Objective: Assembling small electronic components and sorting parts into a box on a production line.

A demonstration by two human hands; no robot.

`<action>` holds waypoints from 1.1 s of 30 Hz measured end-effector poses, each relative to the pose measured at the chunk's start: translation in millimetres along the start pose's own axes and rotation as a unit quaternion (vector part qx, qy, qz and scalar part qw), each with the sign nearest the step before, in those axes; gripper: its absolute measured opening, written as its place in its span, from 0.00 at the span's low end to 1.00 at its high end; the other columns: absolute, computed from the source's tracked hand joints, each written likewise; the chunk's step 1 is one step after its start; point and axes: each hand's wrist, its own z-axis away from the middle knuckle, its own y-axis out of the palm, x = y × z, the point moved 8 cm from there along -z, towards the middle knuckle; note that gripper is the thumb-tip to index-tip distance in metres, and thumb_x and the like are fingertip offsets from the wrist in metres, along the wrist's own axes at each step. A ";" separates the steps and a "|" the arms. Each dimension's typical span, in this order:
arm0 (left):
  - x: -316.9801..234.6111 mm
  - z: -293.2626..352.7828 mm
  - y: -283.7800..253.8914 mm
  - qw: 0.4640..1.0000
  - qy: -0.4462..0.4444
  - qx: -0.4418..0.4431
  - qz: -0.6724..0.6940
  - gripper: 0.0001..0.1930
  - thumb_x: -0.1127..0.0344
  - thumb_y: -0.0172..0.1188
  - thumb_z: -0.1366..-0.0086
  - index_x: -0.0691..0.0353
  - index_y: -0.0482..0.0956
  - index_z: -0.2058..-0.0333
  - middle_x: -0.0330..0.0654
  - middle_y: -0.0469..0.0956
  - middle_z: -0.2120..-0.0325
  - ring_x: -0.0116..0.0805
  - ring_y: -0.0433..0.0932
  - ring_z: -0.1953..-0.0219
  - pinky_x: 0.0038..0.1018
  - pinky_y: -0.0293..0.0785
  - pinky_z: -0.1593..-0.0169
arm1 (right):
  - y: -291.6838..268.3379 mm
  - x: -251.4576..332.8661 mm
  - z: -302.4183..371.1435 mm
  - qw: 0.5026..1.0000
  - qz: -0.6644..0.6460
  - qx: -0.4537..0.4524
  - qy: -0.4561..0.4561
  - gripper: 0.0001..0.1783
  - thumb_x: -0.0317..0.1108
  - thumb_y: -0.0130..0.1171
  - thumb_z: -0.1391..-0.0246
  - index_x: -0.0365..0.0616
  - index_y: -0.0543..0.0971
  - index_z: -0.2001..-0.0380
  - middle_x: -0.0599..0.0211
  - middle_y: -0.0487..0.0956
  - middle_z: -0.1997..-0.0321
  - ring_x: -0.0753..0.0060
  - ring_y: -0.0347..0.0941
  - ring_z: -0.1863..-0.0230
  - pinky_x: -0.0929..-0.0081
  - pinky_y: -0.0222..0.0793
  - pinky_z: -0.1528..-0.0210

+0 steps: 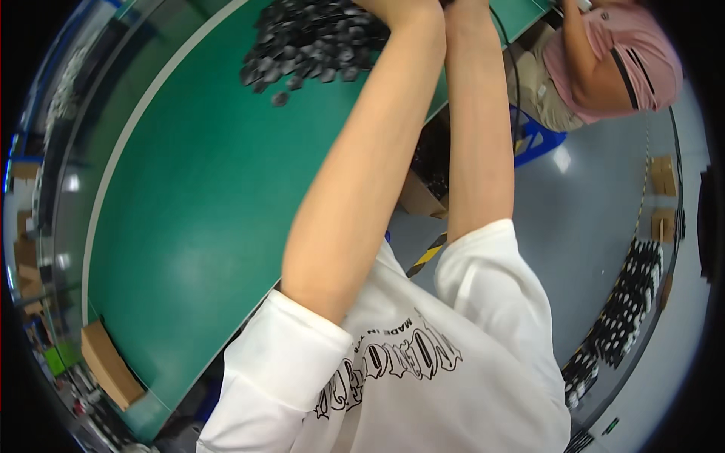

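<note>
Both my forearms reach up to the top edge of the head view, where the picture cuts off most of each hand. Of my left hand (399, 9) only the wrist and heel show; its fingers are out of sight. My right hand (468, 4) is close beside it, with its fingers hidden too. A small dark patch shows between the two wrists, too little to name. Left of my left forearm, a heap of small flat black pieces (313, 45) lies spread on the green tabletop (189, 204). One black piece (280, 99) sits slightly apart at the heap's near side.
A person in a pink shirt (634, 53) sits at the right, by a blue stool (538, 142). Below the table edge stands an open cardboard box (421, 198) with dark contents. A cardboard piece (111, 365) rests at the table's lower left. A black cable (516, 83) hangs beside my right forearm.
</note>
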 end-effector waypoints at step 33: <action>-31.7 -123.4 -90.2 0.952 -0.055 0.223 -0.200 0.15 0.60 0.54 0.32 0.65 0.83 0.60 0.35 0.80 0.66 0.24 0.75 0.63 0.23 0.68 0.56 | 61.7 -72.3 -45.4 0.878 0.438 0.041 -0.186 0.09 0.36 0.59 0.40 0.41 0.79 0.62 0.71 0.79 0.68 0.80 0.76 0.65 0.81 0.69 0.59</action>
